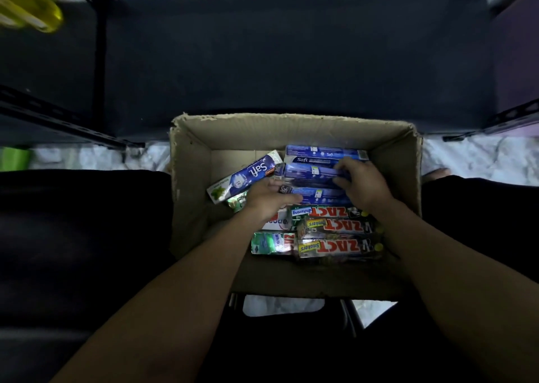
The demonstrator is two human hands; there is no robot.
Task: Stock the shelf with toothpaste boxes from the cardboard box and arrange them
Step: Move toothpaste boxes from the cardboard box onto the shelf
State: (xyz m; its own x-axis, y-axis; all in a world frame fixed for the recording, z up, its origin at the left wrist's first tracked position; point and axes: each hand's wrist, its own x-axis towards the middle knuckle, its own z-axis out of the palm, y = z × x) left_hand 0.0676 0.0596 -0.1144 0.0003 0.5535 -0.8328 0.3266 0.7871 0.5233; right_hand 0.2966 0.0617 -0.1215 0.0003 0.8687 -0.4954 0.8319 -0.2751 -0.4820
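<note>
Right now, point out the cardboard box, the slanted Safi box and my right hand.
cardboard box (191, 178), head view, left wall.
slanted Safi box (246, 175), head view, top face.
right hand (361, 184), head view, its back.

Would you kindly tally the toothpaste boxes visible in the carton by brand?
Safi boxes: 4
ZACT boxes: 4
Half-hidden boxes, brand unreadable: 2
Total: 10 visible. The stacked Safi count is uncertain.
</note>
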